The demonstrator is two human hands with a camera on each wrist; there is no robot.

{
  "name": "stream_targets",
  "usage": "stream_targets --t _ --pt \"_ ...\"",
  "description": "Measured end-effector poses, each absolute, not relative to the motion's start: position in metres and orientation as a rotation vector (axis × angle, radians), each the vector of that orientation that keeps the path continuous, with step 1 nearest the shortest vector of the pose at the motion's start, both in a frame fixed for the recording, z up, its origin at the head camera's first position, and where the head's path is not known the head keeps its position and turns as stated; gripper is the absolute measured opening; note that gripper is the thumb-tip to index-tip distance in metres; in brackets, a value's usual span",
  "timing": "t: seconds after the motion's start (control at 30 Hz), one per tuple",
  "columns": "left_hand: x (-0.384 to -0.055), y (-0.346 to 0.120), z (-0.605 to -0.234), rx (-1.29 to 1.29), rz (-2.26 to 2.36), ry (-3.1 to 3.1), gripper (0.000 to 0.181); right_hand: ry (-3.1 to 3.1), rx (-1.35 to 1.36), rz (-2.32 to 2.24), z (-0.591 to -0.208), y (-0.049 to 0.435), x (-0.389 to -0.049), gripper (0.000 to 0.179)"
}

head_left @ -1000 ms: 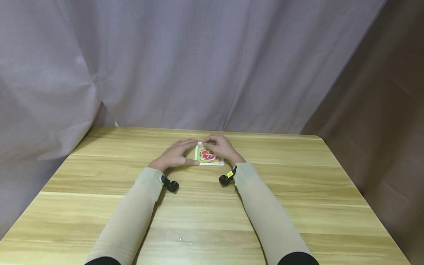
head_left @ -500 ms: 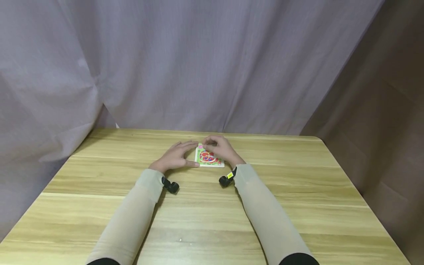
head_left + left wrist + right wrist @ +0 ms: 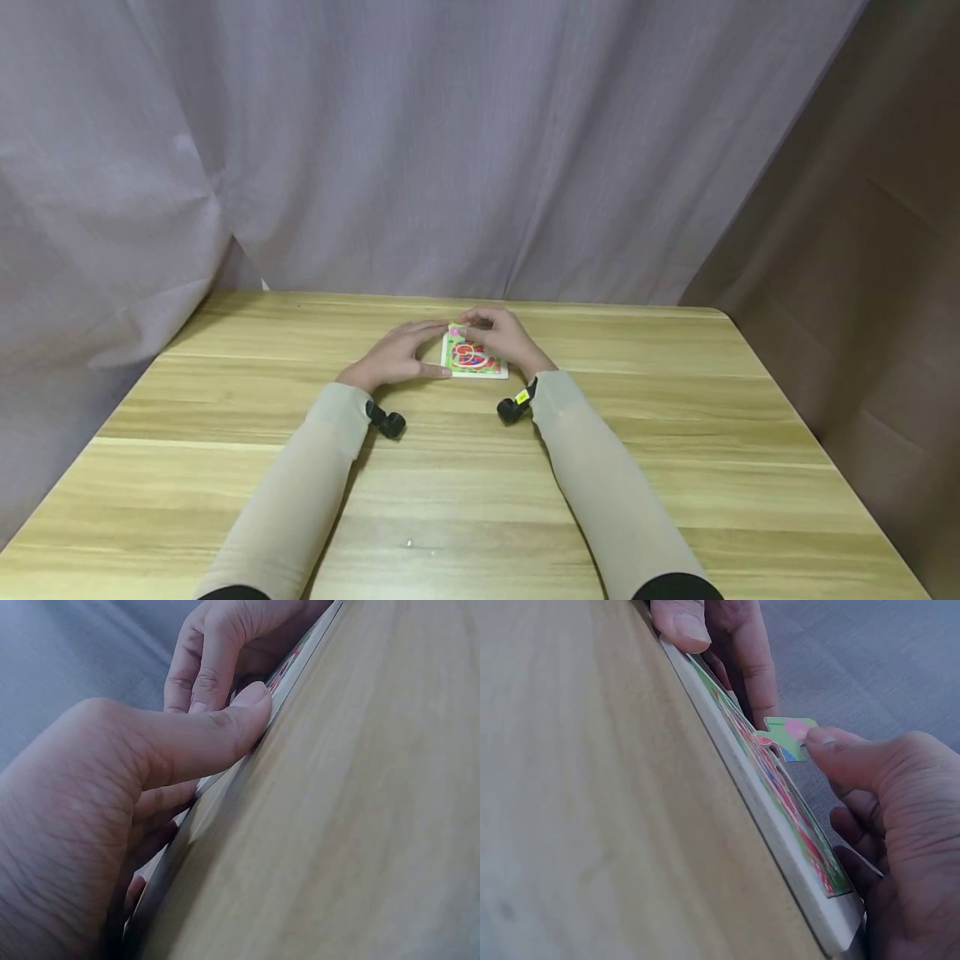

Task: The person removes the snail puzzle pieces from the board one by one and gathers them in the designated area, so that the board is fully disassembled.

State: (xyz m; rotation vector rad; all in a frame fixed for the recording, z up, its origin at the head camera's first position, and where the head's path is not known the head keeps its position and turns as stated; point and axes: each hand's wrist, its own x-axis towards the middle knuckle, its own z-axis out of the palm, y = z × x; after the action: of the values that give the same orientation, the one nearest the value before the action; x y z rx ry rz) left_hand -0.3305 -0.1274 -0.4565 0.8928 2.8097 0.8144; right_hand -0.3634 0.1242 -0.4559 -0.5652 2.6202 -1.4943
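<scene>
A small jigsaw puzzle in a white frame tray (image 3: 483,375) lies on the table, its picture red, green and blue. My left hand (image 3: 397,353) spans the tray's left side, thumb on the near corner and fingers at the far one. In the right wrist view, my right hand (image 3: 911,780) pinches a green puzzle piece (image 3: 786,733) with a pink mark. That piece is tilted up over the tray's far left corner, its lower end at the picture. The fingers behind the right thumb are partly hidden.
The wooden table (image 3: 465,483) extends around the tray on all sides. A grey curtain (image 3: 420,150) hangs behind its back edge, and a brown one (image 3: 862,250) at the right. Tiny pale specks (image 3: 409,543) show near the front.
Both hands stay at the tray in nearly the same place. The pink-marked piece under the right fingers has tilted slightly. The head view shifted a little between the first two frames.
</scene>
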Motion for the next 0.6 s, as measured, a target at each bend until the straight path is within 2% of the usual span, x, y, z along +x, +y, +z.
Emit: stream_targets --t 0.6 --pt "-0.3295 -0.1273 -0.4560 0.898 0.835 2.811 0.098 2.633 -0.504 -1.595 -0.4531 0.1249 -0.3591 0.024"
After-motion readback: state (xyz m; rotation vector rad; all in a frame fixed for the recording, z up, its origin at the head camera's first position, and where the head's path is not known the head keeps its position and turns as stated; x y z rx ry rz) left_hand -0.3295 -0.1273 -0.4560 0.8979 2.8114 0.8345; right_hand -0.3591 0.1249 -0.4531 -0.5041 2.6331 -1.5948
